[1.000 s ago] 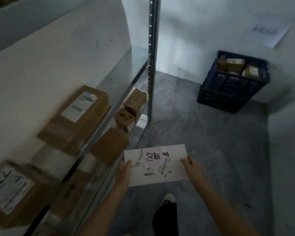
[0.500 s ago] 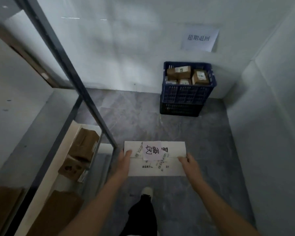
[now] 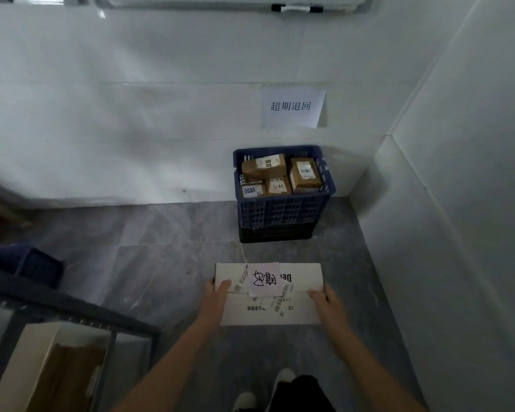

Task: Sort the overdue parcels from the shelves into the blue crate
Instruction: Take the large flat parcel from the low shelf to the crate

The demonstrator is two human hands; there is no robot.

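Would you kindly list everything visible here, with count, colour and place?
white parcel: one, white with a handwritten note, held in front of the person.
blue crate: one, dark blue, on the floor against the back wall.
brown parcels: at least four, brown with white labels, inside the crate.
paper sign: one, white, on the wall above the crate.
shelf frame: one, dark metal, lower left.
cardboard box: one, brown, lower left under the frame.
left hand: grips the parcel's left edge.
right hand: grips the parcel's right edge.
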